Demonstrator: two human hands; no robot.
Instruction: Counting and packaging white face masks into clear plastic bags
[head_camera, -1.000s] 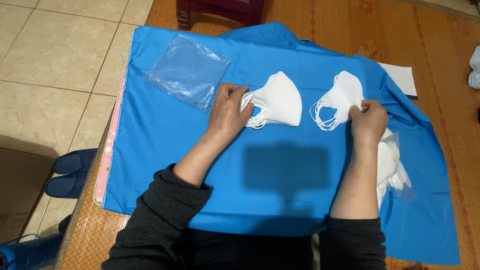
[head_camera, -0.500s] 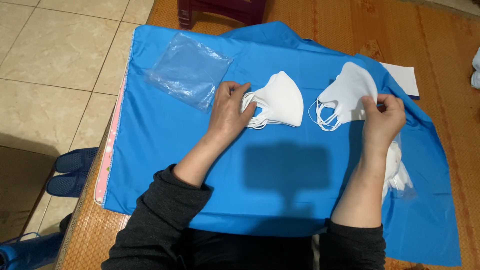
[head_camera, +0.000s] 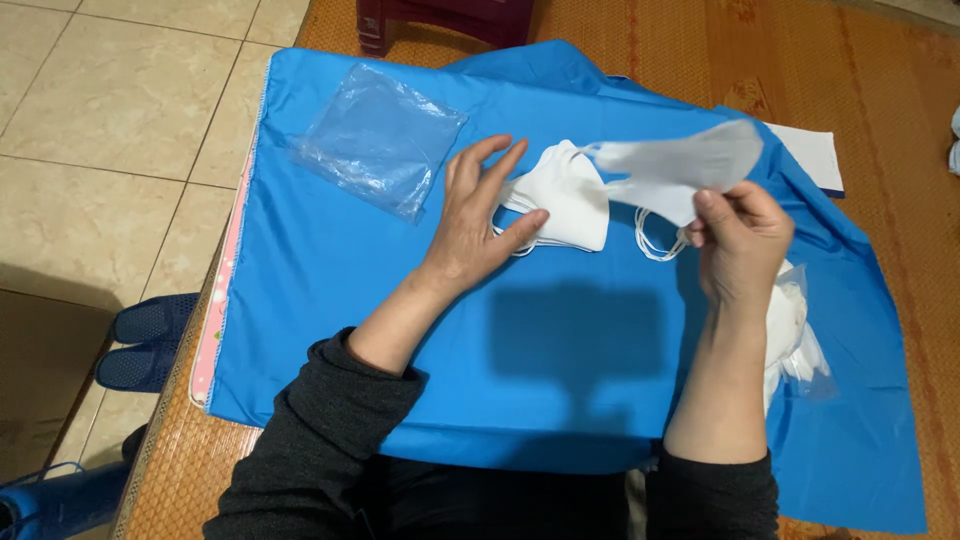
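Now the right hand (head_camera: 740, 235) pinches a white mask (head_camera: 680, 165) lifted above the blue cloth (head_camera: 330, 300), while the left hand (head_camera: 480, 215), fingers spread, rests open on the mask stack (head_camera: 570, 195). Best steady that stack and align the edges.

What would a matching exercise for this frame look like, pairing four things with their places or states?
Things:
1. lifted mask
2. stack of masks
3. clear plastic bag
4. blue cloth

Places or states:
A. spread flat beneath everything
B. lying empty to the left of the left hand
C. resting on the cloth, under the left hand's fingertips
D. held up in the right hand

Pairs: 1-D, 2-C, 3-B, 4-A
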